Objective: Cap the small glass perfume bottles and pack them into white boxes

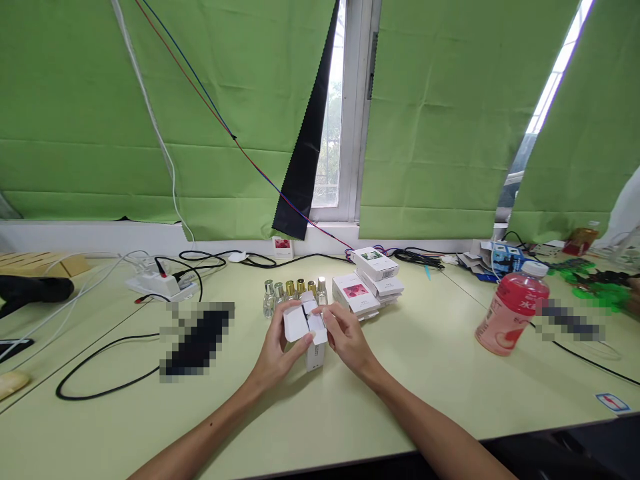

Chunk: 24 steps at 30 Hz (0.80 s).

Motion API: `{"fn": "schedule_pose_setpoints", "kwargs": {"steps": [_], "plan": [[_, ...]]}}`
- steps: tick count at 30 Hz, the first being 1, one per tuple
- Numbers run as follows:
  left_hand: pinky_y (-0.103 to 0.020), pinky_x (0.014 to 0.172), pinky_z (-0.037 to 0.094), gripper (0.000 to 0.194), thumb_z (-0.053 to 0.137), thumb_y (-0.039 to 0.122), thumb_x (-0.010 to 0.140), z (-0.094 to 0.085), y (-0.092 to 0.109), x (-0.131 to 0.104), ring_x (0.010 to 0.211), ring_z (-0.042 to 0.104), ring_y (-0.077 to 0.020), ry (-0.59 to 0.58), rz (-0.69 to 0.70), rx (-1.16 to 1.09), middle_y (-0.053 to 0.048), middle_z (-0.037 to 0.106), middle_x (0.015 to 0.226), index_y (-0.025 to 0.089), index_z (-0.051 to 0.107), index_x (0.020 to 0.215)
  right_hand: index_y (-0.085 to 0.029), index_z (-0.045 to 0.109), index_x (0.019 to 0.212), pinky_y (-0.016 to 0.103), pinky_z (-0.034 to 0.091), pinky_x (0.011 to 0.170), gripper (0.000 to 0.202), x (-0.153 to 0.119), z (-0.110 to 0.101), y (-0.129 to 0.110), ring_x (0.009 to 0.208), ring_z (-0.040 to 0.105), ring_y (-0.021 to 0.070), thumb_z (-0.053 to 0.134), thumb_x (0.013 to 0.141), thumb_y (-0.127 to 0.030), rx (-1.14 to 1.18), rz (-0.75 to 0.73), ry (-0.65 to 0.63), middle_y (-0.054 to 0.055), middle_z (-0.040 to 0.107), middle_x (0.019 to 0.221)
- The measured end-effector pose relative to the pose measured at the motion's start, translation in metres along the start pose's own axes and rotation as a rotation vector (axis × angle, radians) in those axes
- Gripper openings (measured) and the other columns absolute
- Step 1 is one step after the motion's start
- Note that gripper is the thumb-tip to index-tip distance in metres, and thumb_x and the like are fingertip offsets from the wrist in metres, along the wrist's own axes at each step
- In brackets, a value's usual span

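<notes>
Near the middle of the table, a small white box [315, 357] with its flaps opened out is held up. My left hand [280, 347] grips it from the left, thumb along the front flap. At its opening my right hand [345, 333] has its fingers pinched together on the box's right side; whether they hold anything inside cannot be made out. Just behind the box stands a row of several small glass bottles [269, 298] with silver and gold caps. Right of them lie stacked white boxes [355, 295], some with a pink or green picture.
A pink drink bottle [511, 310] stands at the right. To the left are a blurred dark device [200, 341], black cable loops and a white power strip [163, 283]. A small picture box [283, 248] leans at the back wall.
</notes>
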State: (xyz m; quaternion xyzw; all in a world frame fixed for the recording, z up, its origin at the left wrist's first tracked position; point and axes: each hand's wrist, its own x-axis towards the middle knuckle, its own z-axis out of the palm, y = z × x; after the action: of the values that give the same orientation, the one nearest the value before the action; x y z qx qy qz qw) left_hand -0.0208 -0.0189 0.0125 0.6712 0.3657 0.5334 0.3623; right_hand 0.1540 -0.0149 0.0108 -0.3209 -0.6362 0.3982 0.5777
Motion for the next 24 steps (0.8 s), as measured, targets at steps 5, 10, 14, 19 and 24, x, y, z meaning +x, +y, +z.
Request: {"fn": "schedule_pose_setpoints", "kwargs": {"steps": [5,10,14,19,24], "plan": [[-0.033,0.084,0.052,0.046,0.068,0.051,0.086,0.001,0.0048,0.0011,0.099,0.061,-0.0235,0.015,0.003,0.039,-0.007,0.06,0.114,0.026,0.054,0.122,-0.02,0.075,0.104,0.022,0.036,0.046,0.045,0.0002,0.0011,0.0001,0.059,0.046,0.0091,0.05,0.099,-0.056,0.001,0.005,-0.006,0.004,0.057,0.09],[-0.033,0.087,0.052,0.041,0.065,0.053,0.088,0.0013,0.0034,0.0044,0.107,0.059,-0.0254,0.05,0.047,0.104,-0.008,0.061,0.117,0.025,0.061,0.118,-0.02,0.076,0.103,0.022,0.035,0.045,0.046,0.0002,0.0016,-0.0026,0.059,0.046,0.0094,0.051,0.098,-0.058,0.012,0.008,-0.007,0.004,0.057,0.088],[-0.034,0.089,0.052,0.036,0.063,0.047,0.091,-0.0006,0.0003,0.0071,0.119,0.055,-0.0276,0.036,0.117,0.182,-0.01,0.058,0.123,0.025,0.064,0.119,-0.02,0.076,0.101,0.022,0.034,0.044,0.046,0.0005,0.0015,-0.0043,0.059,0.046,0.0092,0.052,0.097,-0.058,0.029,0.001,-0.005,0.004,0.056,0.087],[-0.034,0.087,0.054,0.034,0.058,0.045,0.094,-0.0034,0.0006,0.0074,0.119,0.055,-0.0263,0.004,0.141,0.261,-0.01,0.057,0.124,0.024,0.063,0.121,-0.019,0.075,0.1,0.021,0.034,0.042,0.045,0.0011,0.0018,-0.0043,0.057,0.045,0.0082,0.054,0.096,-0.058,0.047,-0.005,-0.008,0.003,0.056,0.087],[-0.031,0.083,0.054,0.034,0.056,0.045,0.095,-0.0038,0.0027,0.0073,0.116,0.057,-0.0249,0.003,0.16,0.287,-0.01,0.059,0.123,0.023,0.063,0.12,-0.019,0.074,0.094,0.021,0.031,0.04,0.042,0.0005,0.0025,-0.0064,0.053,0.043,0.0062,0.058,0.094,-0.058,0.146,-0.001,-0.012,0.001,0.053,0.084]]}}
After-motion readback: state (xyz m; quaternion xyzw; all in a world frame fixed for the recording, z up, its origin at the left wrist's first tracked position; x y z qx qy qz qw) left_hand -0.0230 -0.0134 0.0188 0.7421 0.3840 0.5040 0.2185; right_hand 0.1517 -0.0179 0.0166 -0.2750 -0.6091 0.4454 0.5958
